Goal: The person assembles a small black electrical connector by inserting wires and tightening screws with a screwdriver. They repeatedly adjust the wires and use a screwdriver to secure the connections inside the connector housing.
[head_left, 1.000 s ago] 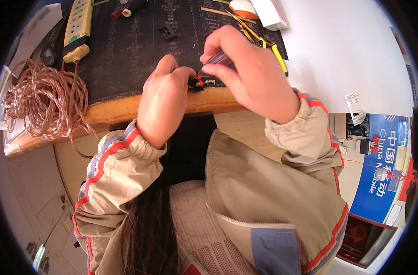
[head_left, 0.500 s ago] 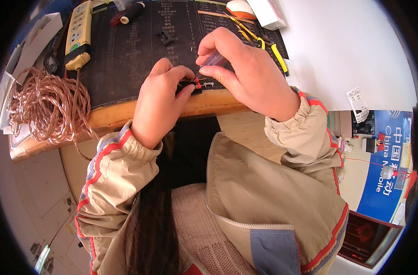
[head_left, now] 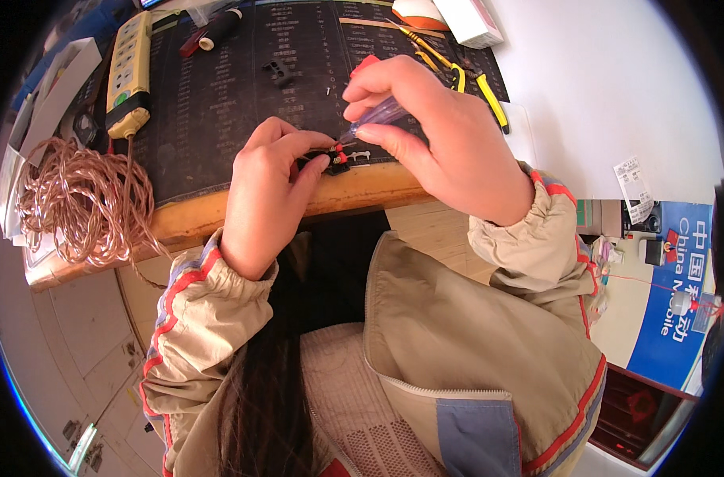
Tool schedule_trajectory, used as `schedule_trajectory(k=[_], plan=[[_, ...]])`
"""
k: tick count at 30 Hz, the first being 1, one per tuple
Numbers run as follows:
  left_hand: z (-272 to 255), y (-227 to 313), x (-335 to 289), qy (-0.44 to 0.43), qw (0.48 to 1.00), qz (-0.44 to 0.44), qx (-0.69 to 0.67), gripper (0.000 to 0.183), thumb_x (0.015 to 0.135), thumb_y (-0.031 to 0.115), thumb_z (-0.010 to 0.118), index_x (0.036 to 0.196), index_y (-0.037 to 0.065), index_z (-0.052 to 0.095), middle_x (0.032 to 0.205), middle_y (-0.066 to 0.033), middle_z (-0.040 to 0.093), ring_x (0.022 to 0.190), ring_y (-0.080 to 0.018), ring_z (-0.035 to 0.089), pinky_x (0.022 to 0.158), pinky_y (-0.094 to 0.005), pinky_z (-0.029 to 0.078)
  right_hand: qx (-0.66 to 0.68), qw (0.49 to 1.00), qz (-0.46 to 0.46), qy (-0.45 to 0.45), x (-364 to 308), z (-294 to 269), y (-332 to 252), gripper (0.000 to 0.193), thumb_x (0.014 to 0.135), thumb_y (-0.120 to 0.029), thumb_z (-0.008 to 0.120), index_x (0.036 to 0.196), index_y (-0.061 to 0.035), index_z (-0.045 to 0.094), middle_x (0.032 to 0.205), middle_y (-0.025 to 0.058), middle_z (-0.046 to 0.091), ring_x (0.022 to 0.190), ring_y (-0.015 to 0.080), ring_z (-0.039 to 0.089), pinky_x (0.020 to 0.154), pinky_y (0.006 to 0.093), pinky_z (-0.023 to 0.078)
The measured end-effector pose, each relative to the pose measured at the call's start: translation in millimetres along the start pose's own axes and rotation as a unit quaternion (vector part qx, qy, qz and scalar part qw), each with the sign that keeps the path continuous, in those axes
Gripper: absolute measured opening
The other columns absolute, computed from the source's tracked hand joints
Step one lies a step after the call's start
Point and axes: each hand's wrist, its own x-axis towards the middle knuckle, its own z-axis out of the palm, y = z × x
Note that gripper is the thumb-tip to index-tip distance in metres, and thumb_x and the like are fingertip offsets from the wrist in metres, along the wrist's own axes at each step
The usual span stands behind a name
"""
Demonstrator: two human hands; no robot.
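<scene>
Wooden counter (head_left: pixel 219 219), dark mat: left hand (head_left: pixel 263 195) pinches small black-and-red connector (head_left: pixel 336 157) at near edge; right hand (head_left: pixel 437 135) grips translucent purple-handled screwdriver (head_left: pixel 375 119), tip on connector. Copper wire coil (head_left: pixel 76 203) left.

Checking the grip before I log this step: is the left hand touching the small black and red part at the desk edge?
Touching. The head view shows the left hand with its fingertips pinched on the small black and red part, no gap visible.

The small black part (head_left: pixel 336 161) is mostly covered by the left hand (head_left: pixel 265 195) fingers, too small to make out. The right hand (head_left: pixel 437 143) hides most of the screwdriver (head_left: pixel 375 119). The picture's top edge cuts off the tabletop (head_left: pixel 211 95).
</scene>
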Motion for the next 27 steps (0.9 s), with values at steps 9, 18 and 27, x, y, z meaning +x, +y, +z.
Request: schedule_trajectory(k=[9, 18, 27], plan=[[7, 2, -2, 0.035, 0.999, -0.01, 0.023, 0.015, 0.087, 0.0, 0.075, 0.101, 0.002, 0.078, 0.09, -0.0121, 0.062, 0.068, -0.0257, 0.063, 0.065, -0.0361, 0.051, -0.022, 0.999, -0.028, 0.019, -3, 1, -2, 0.028, 0.092, 0.0, 0.075, 0.117, -0.0035, 0.062, 0.106, 0.0094, 0.072, 0.096, 0.0243, 0.076, 0.079, 0.0312, 0.058], [11, 3, -1, 0.055, 0.998, -0.004, 0.04, 0.012, 0.086, 0.001, 0.074, 0.098, 0.001, 0.078, 0.088, -0.0138, 0.062, 0.073, -0.0322, 0.065, 0.067, -0.0401, 0.052, -0.035, 0.999, -0.026, 0.01, -3, 4, -2, 0.024, 0.091, 0.0, 0.076, 0.11, -0.0026, 0.062, 0.099, 0.009, 0.073, 0.088, 0.0259, 0.075, 0.073, 0.0313, 0.058], [11, 2, -1, 0.058, 0.997, -0.002, 0.043, 0.013, 0.085, 0.002, 0.075, 0.098, 0.002, 0.078, 0.087, -0.0138, 0.061, 0.076, -0.0326, 0.065, 0.068, -0.0401, 0.052, -0.076, 0.997, -0.017, 0.028, -1, 7, 0, 0.026, 0.09, -0.001, 0.078, 0.105, -0.0023, 0.058, 0.094, 0.0093, 0.072, 0.083, 0.0278, 0.075, 0.069, 0.0319, 0.057]])
